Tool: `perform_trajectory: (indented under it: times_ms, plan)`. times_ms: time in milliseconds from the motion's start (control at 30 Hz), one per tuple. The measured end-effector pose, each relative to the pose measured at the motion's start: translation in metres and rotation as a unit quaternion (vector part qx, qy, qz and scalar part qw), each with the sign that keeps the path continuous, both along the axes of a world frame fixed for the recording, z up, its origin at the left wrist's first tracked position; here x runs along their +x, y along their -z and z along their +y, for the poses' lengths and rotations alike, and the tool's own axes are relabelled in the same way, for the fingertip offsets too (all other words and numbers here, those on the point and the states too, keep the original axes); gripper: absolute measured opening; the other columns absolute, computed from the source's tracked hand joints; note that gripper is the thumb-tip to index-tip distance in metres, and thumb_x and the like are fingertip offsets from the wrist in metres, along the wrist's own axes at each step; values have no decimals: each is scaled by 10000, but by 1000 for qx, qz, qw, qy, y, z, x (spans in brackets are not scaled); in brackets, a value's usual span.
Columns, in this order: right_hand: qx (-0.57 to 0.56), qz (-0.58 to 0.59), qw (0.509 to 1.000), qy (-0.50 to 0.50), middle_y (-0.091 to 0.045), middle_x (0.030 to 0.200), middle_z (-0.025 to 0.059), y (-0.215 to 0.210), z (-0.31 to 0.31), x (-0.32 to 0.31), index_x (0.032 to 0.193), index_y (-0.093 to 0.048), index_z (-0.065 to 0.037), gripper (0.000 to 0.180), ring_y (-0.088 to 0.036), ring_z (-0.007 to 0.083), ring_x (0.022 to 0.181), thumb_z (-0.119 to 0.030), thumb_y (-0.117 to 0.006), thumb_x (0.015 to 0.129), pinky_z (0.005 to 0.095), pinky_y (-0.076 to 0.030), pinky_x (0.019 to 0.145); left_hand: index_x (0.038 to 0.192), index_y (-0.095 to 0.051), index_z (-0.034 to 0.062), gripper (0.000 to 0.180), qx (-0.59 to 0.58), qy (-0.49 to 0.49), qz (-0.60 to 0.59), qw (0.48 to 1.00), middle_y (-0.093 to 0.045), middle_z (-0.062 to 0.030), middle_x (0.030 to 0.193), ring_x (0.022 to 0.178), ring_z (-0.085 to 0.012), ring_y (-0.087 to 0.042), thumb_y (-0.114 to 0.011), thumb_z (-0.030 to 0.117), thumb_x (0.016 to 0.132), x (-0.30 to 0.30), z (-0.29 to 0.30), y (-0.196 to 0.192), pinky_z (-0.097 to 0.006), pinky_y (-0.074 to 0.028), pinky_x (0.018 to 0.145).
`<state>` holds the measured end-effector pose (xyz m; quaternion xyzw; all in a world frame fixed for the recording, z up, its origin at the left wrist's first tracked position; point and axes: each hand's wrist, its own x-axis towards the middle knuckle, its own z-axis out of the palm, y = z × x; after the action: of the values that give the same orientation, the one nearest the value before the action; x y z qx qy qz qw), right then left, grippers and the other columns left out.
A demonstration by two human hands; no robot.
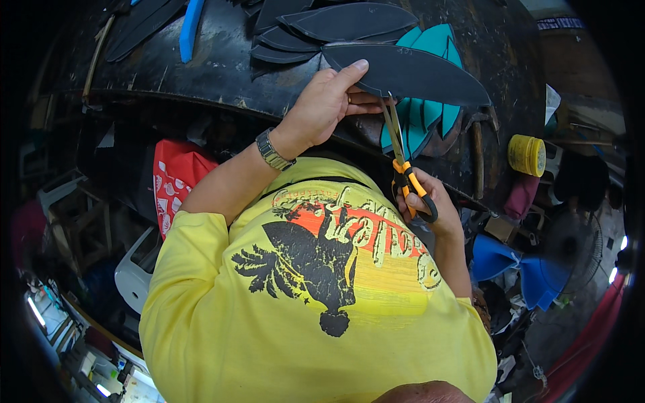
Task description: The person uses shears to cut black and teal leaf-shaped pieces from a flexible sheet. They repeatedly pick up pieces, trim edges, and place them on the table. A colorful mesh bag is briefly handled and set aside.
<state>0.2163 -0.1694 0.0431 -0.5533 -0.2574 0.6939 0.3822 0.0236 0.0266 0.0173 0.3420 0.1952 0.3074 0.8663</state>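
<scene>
Dark and scuffed, the desk [222, 74] fills the top of the view, strewn with black leaf-shaped pieces [336, 23] and a fan of teal pieces [430, 114]. A blue strip [190, 27] lies near its far edge. A person in a yellow printed shirt [302, 302] works at the desk's near edge. The left hand [326, 101], with a metal watch [273, 149] on its wrist, holds a long black leaf-shaped sheet [410, 70] above the teal pieces, the fingers [356, 66] clamped on its left end. The right hand [430, 201] grips orange-and-black scissors [403, 158], fingers closed through the handles; the blades point up and meet the lower edge of the black sheet. A yellow roll [527, 154] sits to the right, and blue folded material [510, 265] lies lower down beside the person.
</scene>
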Motion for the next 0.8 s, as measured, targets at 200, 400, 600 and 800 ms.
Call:
perform_trajectory:
  times_ms: [200,400,600,800]
  plan:
    - [0,-59,998,17,-593,708,31,5,4,-3,1062,-565,-13,642,-549,63,535,-457,-840,689,161,-440,465,1239,-552,-40,427,2,2,-17,1000,-660,-181,1169,1069,-318,-663,-430,317,1041,1,-1,-6,-420,-529,949]
    - [-5,-22,999,43,-587,710,25,11,1,-4,1070,-575,-11,546,-555,62,549,-326,-841,713,172,-442,445,1238,-551,-42,428,0,-12,-17,1000,-652,-186,1184,1077,-322,-659,-423,317,1044,2,-3,-8,-416,-529,952]
    - [-6,-14,998,56,-583,717,21,13,1,-4,1062,-575,-10,507,-553,62,540,-267,-841,716,172,-441,435,1227,-562,-40,426,-2,-18,-11,1000,-654,-181,1179,1078,-316,-660,-433,321,1041,4,-4,-8,-405,-530,951]
    - [3,-16,998,56,-570,686,3,12,4,-4,951,-573,-33,299,-518,47,520,-118,-802,778,178,-427,449,1227,-567,-36,433,5,-21,-9,1000,-660,-174,1170,1068,-304,-665,-443,334,1036,4,-4,-7,-396,-533,943]
